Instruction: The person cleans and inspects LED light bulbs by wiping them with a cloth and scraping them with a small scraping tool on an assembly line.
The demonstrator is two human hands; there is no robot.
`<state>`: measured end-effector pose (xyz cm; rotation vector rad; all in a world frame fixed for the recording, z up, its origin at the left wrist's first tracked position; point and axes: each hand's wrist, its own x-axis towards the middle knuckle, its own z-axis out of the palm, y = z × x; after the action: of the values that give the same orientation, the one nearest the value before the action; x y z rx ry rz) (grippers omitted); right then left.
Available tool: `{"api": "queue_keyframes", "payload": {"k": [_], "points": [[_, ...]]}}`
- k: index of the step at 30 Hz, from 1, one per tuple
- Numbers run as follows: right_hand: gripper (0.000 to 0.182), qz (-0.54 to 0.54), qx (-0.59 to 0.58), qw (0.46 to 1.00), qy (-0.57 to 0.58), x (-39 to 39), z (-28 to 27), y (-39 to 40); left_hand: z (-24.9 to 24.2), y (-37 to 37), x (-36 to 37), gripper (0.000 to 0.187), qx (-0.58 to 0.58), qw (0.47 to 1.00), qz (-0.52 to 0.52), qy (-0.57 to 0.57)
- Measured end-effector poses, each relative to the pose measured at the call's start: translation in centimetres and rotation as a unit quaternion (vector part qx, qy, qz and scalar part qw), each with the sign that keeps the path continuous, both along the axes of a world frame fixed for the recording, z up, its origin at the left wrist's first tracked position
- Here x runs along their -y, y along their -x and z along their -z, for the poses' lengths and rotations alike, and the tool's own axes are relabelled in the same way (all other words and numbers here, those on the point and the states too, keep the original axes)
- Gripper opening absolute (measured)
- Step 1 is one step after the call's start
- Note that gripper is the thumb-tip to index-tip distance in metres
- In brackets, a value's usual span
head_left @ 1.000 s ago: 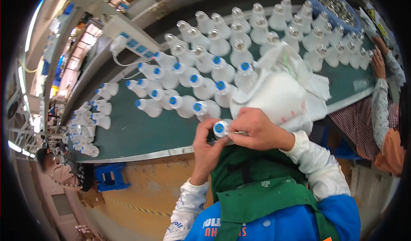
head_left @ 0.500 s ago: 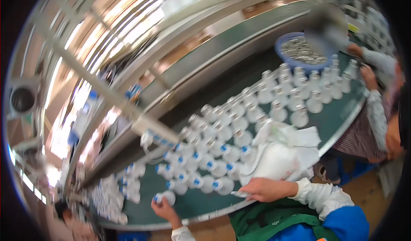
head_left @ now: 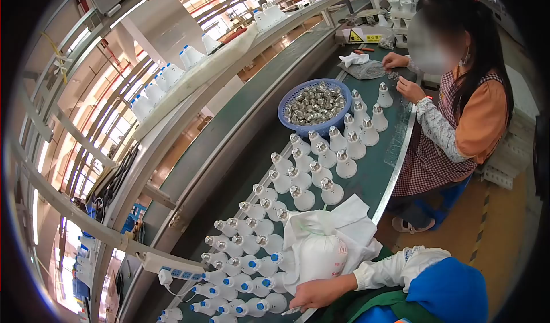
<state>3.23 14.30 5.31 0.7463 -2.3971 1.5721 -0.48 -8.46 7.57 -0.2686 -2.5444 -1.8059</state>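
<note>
My right hand (head_left: 322,293) is at the belt's near edge, its fingers closed. A small pale tip pokes out of them, too little showing to name. Just beyond lies a white plastic bag (head_left: 323,251), bulging and tied at the top. To its left stand rows of white light bulbs (head_left: 275,243); those nearest me wear blue caps (head_left: 252,264) on their ends, while farther ones show bare metal screw bases. My left hand is out of view.
A blue basket (head_left: 283,119) of metal caps (head_left: 315,102) stands on the green belt (head_left: 260,171). Across from it a co-worker (head_left: 458,111) sits with both hands over the belt. A power strip (head_left: 172,265) hangs on the frame at left. More bulbs (head_left: 154,88) line the upper shelf.
The view has swung right and up toward the co-worker. My left hand, which was on a blue-capped bulb, has gone out of view. My right hand stays closed by the bag.
</note>
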Motion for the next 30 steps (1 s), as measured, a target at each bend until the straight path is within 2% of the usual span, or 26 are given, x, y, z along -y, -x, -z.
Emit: {"api": "queue_keyframes", "payload": {"k": [1,3,4,5,6,8,9,11,12,14,15,18,19,20,21,23,25,27,28,29,30], "points": [[0.016,-0.013,0.023,0.999,-0.027,0.0,-0.2,0.0,-0.1,-1.9,-1.6,0.059,0.107,0.991,0.083,0.003],[0.015,-0.027,0.044,0.997,-0.056,0.2,0.1,0.2,4.0,-2.2,-2.8,0.063,0.042,0.968,0.245,-0.023],[0.013,-0.025,-0.005,0.999,0.035,0.6,0.3,0.3,4.0,-2.1,-3.4,0.063,0.040,0.968,0.246,-0.025],[0.012,-0.024,-0.056,0.990,0.125,0.6,0.4,0.5,3.6,-1.8,-4.2,0.058,0.028,0.952,0.303,-0.018],[0.012,-0.022,-0.060,0.991,0.122,0.3,0.4,0.4,3.4,-1.7,-5.0,0.052,0.015,0.933,0.359,-0.011],[0.012,0.034,-0.094,0.994,-0.033,-0.3,-1.1,-0.2,4.5,-0.9,-6.0,0.051,0.006,0.939,0.345,0.009],[0.012,0.033,-0.098,0.994,-0.032,-0.3,-1.3,-0.3,5.1,-0.9,-6.1,0.050,0.000,0.945,0.327,0.029],[0.022,0.007,-0.064,0.988,-0.138,-0.6,-1.4,0.1,6.5,0.4,-6.7,0.047,-0.017,0.954,0.291,0.067],[0.022,0.009,-0.068,0.988,-0.140,-0.6,-1.0,0.4,7.3,0.9,-7.0,0.046,-0.024,0.958,0.274,0.086],[0.039,0.050,-0.087,0.993,-0.069,-0.3,0.4,0.8,9.3,1.8,-7.3,0.043,-0.031,0.963,0.239,0.122],[0.039,0.047,-0.084,0.993,-0.065,-0.7,0.0,0.2,10.2,1.7,-7.0,0.042,-0.030,0.965,0.219,0.143],[0.058,0.093,-0.148,0.977,-0.121,-3.0,-0.9,-1.4,12.2,1.0,-5.0,0.039,-0.023,0.965,0.156,0.208],[0.058,0.093,-0.146,0.978,-0.119,-3.6,-1.0,-1.8,10.3,-0.1,-5.6,0.039,-0.024,0.964,0.138,0.227],[0.064,0.101,-0.143,0.965,-0.197,-4.2,-1.2,-2.2,7.4,-2.4,-8.3,0.035,0.149,0.976,0.075,-0.140],[0.071,0.109,-0.138,0.945,-0.274,-4.5,-1.3,-2.5,7.1,-2.5,-8.6,0.035,0.153,0.975,0.078,-0.141],[0.076,0.141,-0.155,0.935,-0.287,-4.6,-1.1,-2.5,7.0,-2.4,-8.7,0.036,0.117,0.986,0.071,-0.095],[0.081,0.163,-0.169,0.925,-0.298,-4.4,-1.0,-2.5,7.7,-1.6,-8.2,0.037,0.087,0.988,0.081,-0.100],[0.086,0.189,-0.145,0.922,-0.306,-4.5,-1.2,-2.4,7.0,-1.5,-8.5,0.024,0.081,0.962,0.082,-0.248],[0.072,0.203,-0.153,0.914,-0.316,-4.4,-1.5,-2.3,6.1,-1.7,-8.9,0.022,0.092,0.962,0.081,-0.246],[0.072,0.196,-0.144,0.917,-0.315,-4.2,-1.4,-2.3,5.4,-2.0,-8.9,0.021,0.104,0.962,0.079,-0.241],[0.060,0.203,-0.144,0.913,-0.322,-4.1,-1.1,-2.2,5.3,-2.1,-8.8,0.020,0.096,0.961,0.097,-0.240]]}}
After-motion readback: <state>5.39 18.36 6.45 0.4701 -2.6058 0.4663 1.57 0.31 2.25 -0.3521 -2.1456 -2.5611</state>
